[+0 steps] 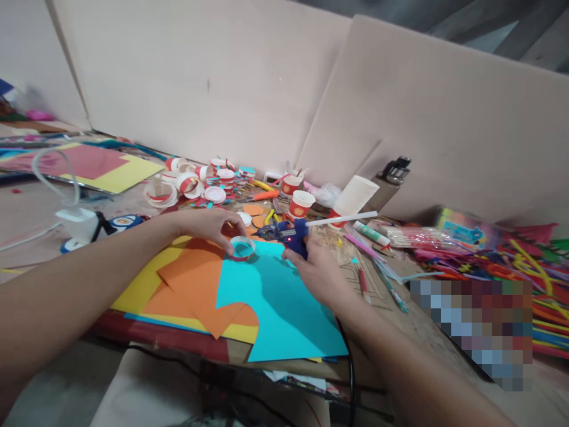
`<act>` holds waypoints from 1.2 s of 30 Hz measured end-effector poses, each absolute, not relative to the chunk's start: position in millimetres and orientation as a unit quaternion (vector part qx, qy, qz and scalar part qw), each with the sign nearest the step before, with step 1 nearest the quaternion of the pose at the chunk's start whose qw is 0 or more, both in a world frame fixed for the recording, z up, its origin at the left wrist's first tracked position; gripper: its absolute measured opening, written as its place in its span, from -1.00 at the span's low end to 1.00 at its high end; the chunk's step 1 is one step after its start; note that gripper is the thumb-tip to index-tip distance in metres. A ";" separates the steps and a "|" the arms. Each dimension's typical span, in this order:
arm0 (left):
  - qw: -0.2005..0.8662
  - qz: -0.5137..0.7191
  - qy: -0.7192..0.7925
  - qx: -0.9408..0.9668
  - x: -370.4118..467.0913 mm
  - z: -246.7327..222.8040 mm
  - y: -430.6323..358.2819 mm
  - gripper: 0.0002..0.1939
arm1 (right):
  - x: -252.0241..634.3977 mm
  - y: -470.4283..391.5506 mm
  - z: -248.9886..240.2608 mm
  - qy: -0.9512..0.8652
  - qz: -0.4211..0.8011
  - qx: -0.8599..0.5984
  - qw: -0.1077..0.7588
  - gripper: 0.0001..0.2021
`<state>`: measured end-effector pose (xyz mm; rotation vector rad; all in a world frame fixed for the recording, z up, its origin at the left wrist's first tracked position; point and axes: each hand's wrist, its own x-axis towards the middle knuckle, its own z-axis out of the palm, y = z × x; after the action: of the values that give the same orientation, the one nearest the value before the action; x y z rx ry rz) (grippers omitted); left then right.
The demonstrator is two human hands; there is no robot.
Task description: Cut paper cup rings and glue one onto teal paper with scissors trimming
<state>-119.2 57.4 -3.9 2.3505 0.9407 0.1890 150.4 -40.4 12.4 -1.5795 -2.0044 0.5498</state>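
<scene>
My right hand [313, 264] is wrapped round a blue hot glue gun [291, 234], with a long white glue stick [342, 219] out of its back end. The gun's nozzle points left, close to a ring cut from a paper cup [242, 249]. Fingers of my left hand [217, 228] pinch that ring at its left side. Beneath it lies a turquoise paper sheet [284, 296] with a curved cut-out, overlapping orange paper [195, 279] and yellow paper [137, 284].
Several cut paper cups [189, 184] lie at the back left. A cup stack [355, 198] leans near a metal flask [389, 184]. Coloured pipe cleaners [489, 261] heap at the right. A white plug [77, 225] stands left. The black cord [351, 373] hangs over the table's front edge.
</scene>
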 end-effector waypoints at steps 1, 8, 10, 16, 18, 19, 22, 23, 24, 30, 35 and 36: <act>0.300 0.071 0.354 0.883 -119.3 -4.0 57.6 -0.48 | 152.4 -37.8 10.9 -0.730 0.233 -0.584 0.268 -0.71; 0.316 0.074 0.350 0.879 -120.1 -4.7 59.0 -0.47 | 151.6 -34.8 10.8 -0.683 0.334 -0.590 0.274 -0.81; 0.323 0.075 0.353 0.875 -120.0 -4.4 58.5 -0.45 | 150.8 -34.5 9.8 -0.670 0.358 -0.586 0.282 -0.83; 0.299 0.065 0.362 0.881 -119.3 -3.6 57.6 -0.41 | 154.4 -28.6 -0.8 -0.611 0.519 -0.502 0.325 -0.80; 0.292 0.061 0.370 0.880 -118.8 -2.6 57.1 -0.40 | 155.4 -27.4 -3.1 -0.581 0.554 -0.487 0.344 -0.78; 0.288 0.058 0.372 0.880 -118.5 -1.9 56.8 -0.40 | 155.6 -27.0 -3.9 -0.566 0.566 -0.485 0.351 -0.77; 0.281 0.050 0.376 0.881 -118.2 -0.6 56.1 -0.41 | 155.5 -26.4 -6.8 -0.533 0.592 -0.485 0.360 -0.75; 0.280 0.048 0.377 0.881 -118.3 -0.6 56.2 -0.41 | 155.3 -26.1 -8.3 -0.527 0.597 -0.484 0.362 -0.75; 0.279 0.048 0.378 0.881 -118.4 -0.9 56.4 -0.41 | 155.2 -25.8 -10.1 -0.525 0.599 -0.481 0.366 -0.75; 0.272 0.051 0.373 0.885 -119.6 -3.4 58.8 -0.42 | 156.4 -22.3 -18.3 -0.535 0.591 -0.469 0.381 -0.78; 0.289 0.051 0.371 0.881 -119.2 -2.8 59.3 -0.44 | 158.1 -21.8 -14.2 -0.518 0.602 -0.455 0.402 -0.75; 0.292 0.052 0.369 0.881 -119.1 -2.6 59.4 -0.44 | 158.2 -22.0 -13.5 -0.512 0.608 -0.442 0.416 -0.73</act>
<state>-119.1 59.4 -2.6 2.3468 0.9832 0.1381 158.2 -22.0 -13.5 -1.1087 -1.2848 1.5271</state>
